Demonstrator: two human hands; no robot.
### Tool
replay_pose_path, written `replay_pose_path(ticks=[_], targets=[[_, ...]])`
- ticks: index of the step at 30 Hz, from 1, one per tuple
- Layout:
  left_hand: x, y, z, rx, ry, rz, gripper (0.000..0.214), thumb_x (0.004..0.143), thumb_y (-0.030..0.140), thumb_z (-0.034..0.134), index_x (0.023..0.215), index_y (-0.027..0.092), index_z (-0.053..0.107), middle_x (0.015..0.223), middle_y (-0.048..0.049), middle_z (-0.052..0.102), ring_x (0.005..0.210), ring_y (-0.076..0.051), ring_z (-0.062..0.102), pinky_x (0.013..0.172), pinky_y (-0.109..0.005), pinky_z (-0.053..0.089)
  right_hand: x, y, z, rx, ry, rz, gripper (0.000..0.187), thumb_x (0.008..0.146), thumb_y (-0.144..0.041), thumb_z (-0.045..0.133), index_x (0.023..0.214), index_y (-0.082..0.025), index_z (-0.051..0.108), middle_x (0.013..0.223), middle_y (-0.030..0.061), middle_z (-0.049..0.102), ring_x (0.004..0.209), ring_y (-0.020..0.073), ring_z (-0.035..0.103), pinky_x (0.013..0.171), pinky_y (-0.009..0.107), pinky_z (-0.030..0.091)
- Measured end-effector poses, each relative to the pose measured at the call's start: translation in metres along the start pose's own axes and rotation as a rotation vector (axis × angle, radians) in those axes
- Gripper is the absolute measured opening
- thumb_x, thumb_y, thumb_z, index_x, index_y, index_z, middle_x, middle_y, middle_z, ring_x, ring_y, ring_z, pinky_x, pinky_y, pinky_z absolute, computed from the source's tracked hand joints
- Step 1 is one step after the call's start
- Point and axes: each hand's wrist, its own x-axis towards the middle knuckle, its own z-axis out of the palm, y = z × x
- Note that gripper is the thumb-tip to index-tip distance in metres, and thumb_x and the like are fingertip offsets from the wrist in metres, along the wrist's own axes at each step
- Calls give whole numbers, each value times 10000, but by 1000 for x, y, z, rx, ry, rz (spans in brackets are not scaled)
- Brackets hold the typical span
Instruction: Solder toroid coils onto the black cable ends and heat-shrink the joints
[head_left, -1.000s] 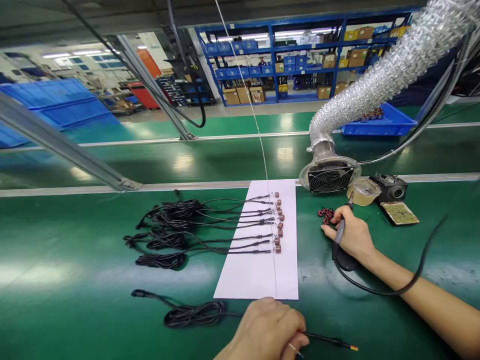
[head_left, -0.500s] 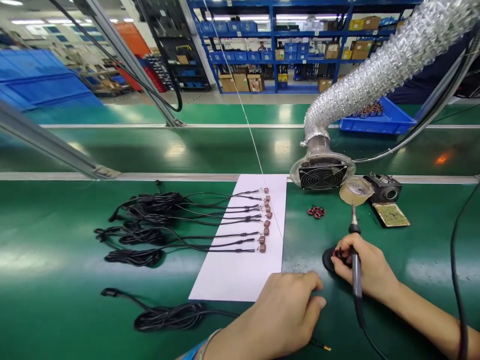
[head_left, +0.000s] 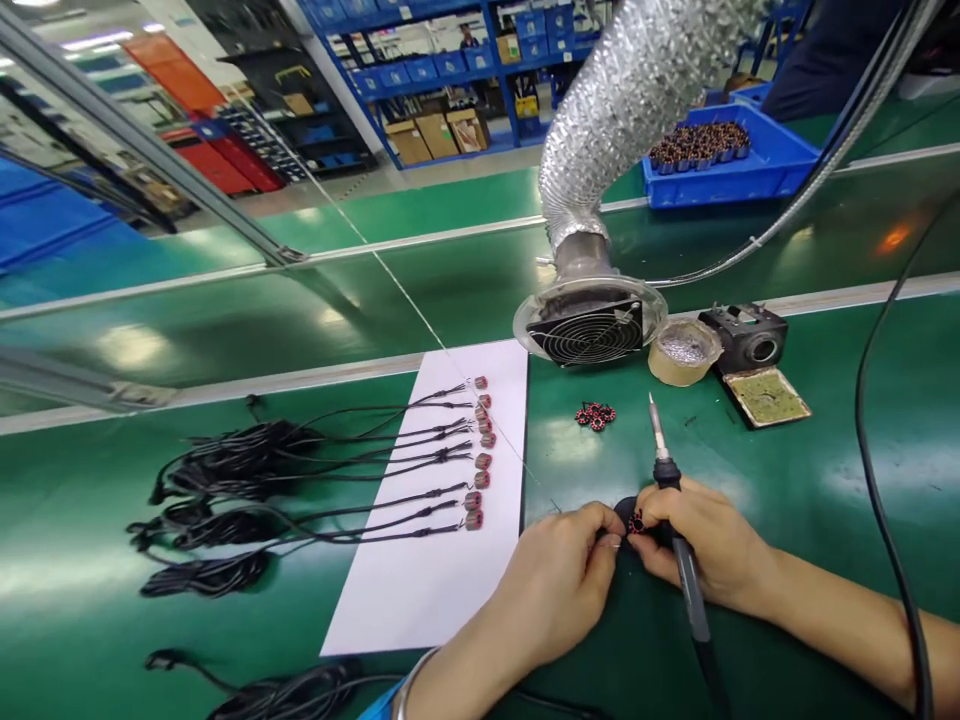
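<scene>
A small red-and-black coil [head_left: 637, 522] is held just right of and below the centre of the frame, pinched between thumb and finger of the right hand [head_left: 712, 540]. In the same hand the soldering iron [head_left: 667, 474] is gripped by its dark handle, its metal tip pointed up and away from the fingers. By the left hand [head_left: 559, 575], thumb and forefinger are brought together beside the coil, and a thin wire [head_left: 616, 544] appears to be nipped there. Part of a black disc [head_left: 624, 507] is seen behind the fingertips. The coil is judged to be light and hard, small enough to be rolled or dropped easily, and its windings are probably easily nicked; it is best taken by opposite sides of its rim, with light pressure. The thin wire is likely soft and easily bent, so it is best pinched near its end. The iron's tip should be treated as hot, and only the handle held.
</scene>
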Motion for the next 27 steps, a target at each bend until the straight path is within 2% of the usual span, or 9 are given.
replay_pose_path(ticks=[4, 8, 11, 15, 20, 23, 27], targets=[[0, 2, -2, -98, -33, -37, 236, 946, 302, 455, 891, 204, 662, 560, 43, 477, 505, -134, 436, 494, -244, 279, -2, -3, -12, 48, -64, 88, 204, 858, -163, 607, 1002, -233, 480, 828, 5, 647, 700, 150, 579, 632, 254, 501], [2, 6, 2, -216, -49, -107, 307, 932, 420, 478, 773, 196, 613, 522, 67, 366, 485, -109, 335, 471, -239, 225, -5, -13, -16, 81, 36, 166, 209, 853, -79, 538, 981, -236, 488, 816, -10, 632, 665, 119, 578, 630, 231, 495], [5, 11, 8, -260, -3, -162, 319, 869, 476, 563, 722, 195, 592, 501, 77, 335, 478, -101, 301, 456, -236, 194, -5, -18, -12, 113, 51, 176, 211, 848, -61, 525, 965, -234, 497, 762, -32, 595, 635, 100, 563, 606, 206, 478], [6, 15, 13, -240, 63, -156, 288, 861, 415, 558, 678, 193, 577, 465, 86, 306, 447, -91, 276, 453, -235, 188, -5, -20, -8, 127, 42, 199, 205, 851, -65, 526, 973, -228, 500, 762, -32, 582, 638, 97, 560, 605, 206, 473], [3, 13, 15, -237, 81, -119, 200, 860, 274, 495, 734, 185, 621, 489, 78, 358, 453, -88, 302, 469, -232, 220, -4, -17, -12, 156, 38, 181, 204, 849, -61, 520, 967, -226, 502, 793, -22, 595, 655, 102, 550, 624, 218, 467], [2, 10, 16, -246, 75, -86, 220, 873, 283, 491, 750, 182, 642, 518, 69, 371, 482, -93, 314, 482, -236, 223, 2, -11, -14, 191, 71, 205, 194, 875, -98, 553, 1010, -233, 518, 867, -7, 615, 725, 112, 567, 678, 227, 480], [2, 5, 15, -268, 28, -128, 253, 886, 354, 509, 747, 190, 641, 501, 84, 279, 477, -99, 251, 472, -250, 183, 11, -3, -14, 303, 18, 222, 187, 896, -119, 563, 1036, -229, 506, 897, 2, 619, 773, 117, 582, 686, 219, 482]])
